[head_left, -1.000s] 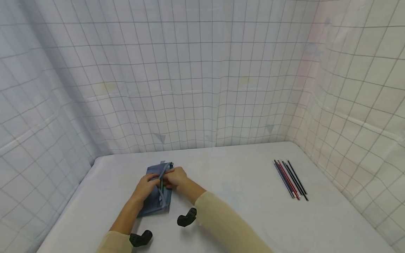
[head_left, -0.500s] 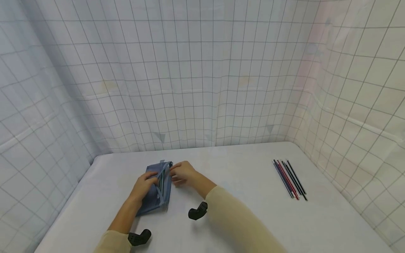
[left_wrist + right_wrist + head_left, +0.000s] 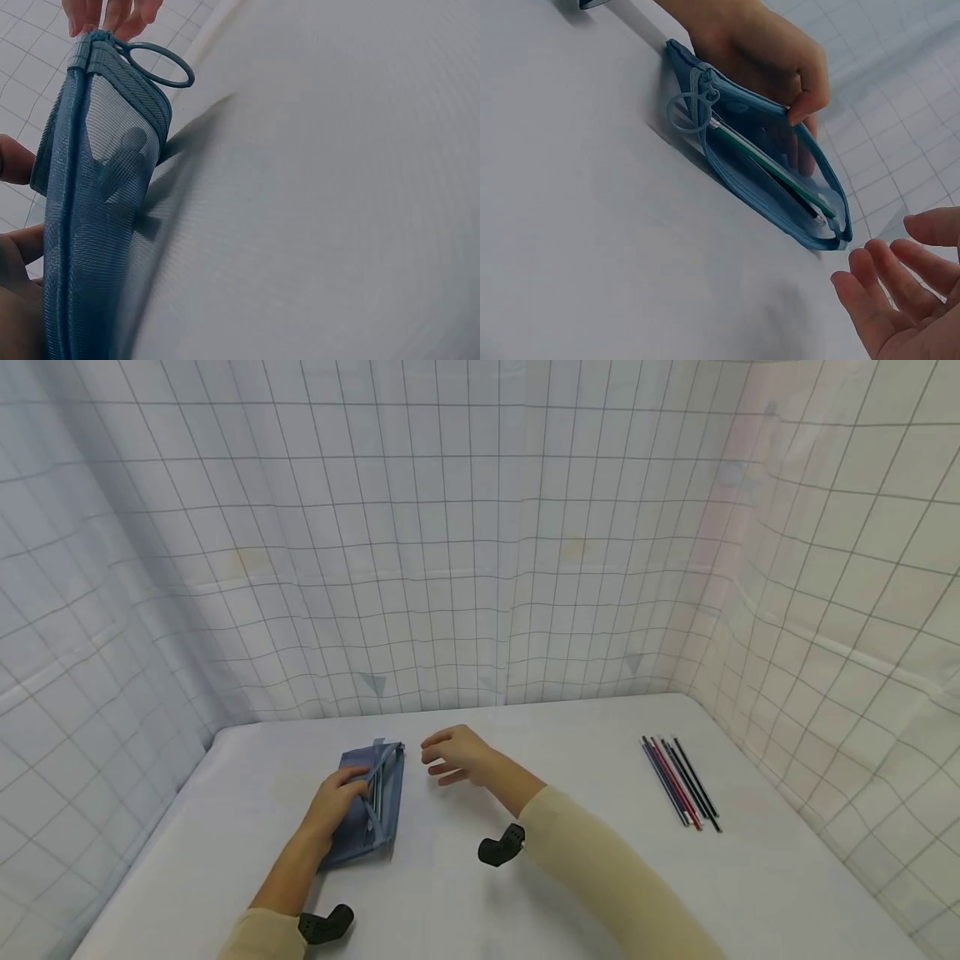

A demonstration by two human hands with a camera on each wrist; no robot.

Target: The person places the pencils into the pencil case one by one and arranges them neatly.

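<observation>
A blue mesh zip pencil case (image 3: 348, 842) lies on the left part of the white table, its mouth unzipped. My left hand (image 3: 333, 802) grips its upper edge, holding the mouth apart. Inside, pencils (image 3: 771, 166) lie lengthwise, one of them green, as the right wrist view shows. A round zipper pull ring (image 3: 688, 112) hangs at one end of the case. To the right of the case my right hand (image 3: 461, 755) is in the air with spread, slightly bent fingers and nothing in it.
Several dark and red pencils (image 3: 678, 783) lie side by side at the right of the white table (image 3: 540, 777). Grid-patterned white curtains (image 3: 480, 543) enclose the back and sides. Black wrist-worn devices (image 3: 501, 846) stick out from both sleeves.
My right hand has come out of the pencil case's mouth and moved right, with its fingers spreading. The left hand keeps its hold on the case.
</observation>
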